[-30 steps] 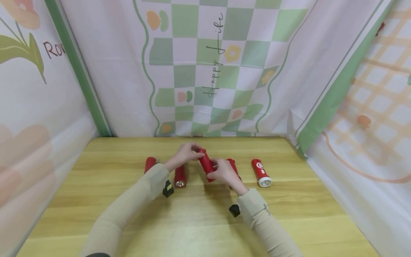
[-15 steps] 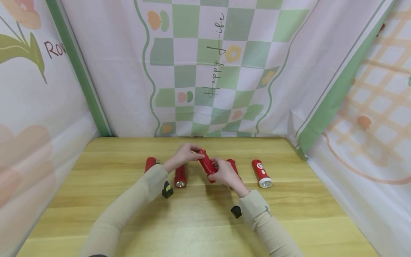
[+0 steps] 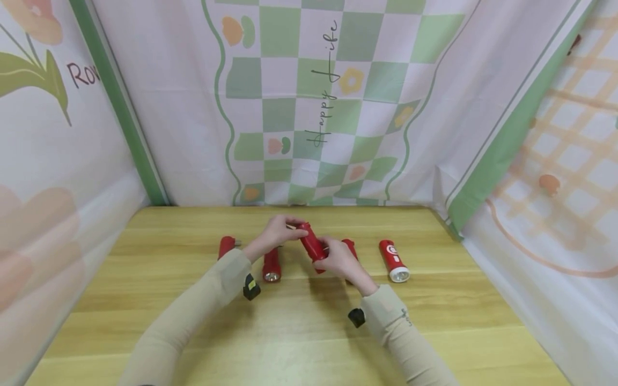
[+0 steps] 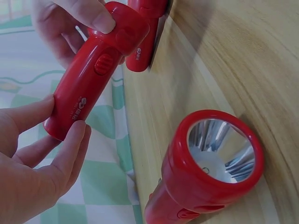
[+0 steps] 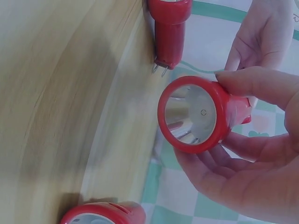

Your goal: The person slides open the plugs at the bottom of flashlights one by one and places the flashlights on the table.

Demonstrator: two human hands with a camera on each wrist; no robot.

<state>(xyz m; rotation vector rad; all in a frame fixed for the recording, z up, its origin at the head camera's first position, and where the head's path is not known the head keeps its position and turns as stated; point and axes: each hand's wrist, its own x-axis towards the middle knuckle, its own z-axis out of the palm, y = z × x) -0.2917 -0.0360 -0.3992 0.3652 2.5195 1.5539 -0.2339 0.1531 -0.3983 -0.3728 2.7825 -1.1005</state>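
Two red flashlights (image 3: 272, 266) lie by the left sleeve (image 3: 235, 266); the left hand (image 3: 276, 232) pinches the tail (image 4: 65, 116) of a red torch (image 3: 311, 243) tilted between both hands, the right hand (image 3: 338, 260) gripping its lamp end (image 5: 222, 116); behind that hand, a partly hidden flashlight (image 3: 349, 245); farther right, a white-rimmed flashlight (image 3: 392, 260)

Wood-grain table (image 3: 299, 332), four red flashlights (image 3: 272, 264) lying apart

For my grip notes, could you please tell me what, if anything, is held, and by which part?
A flashlight: the left hand pinches its tail, the right hand grips its head.
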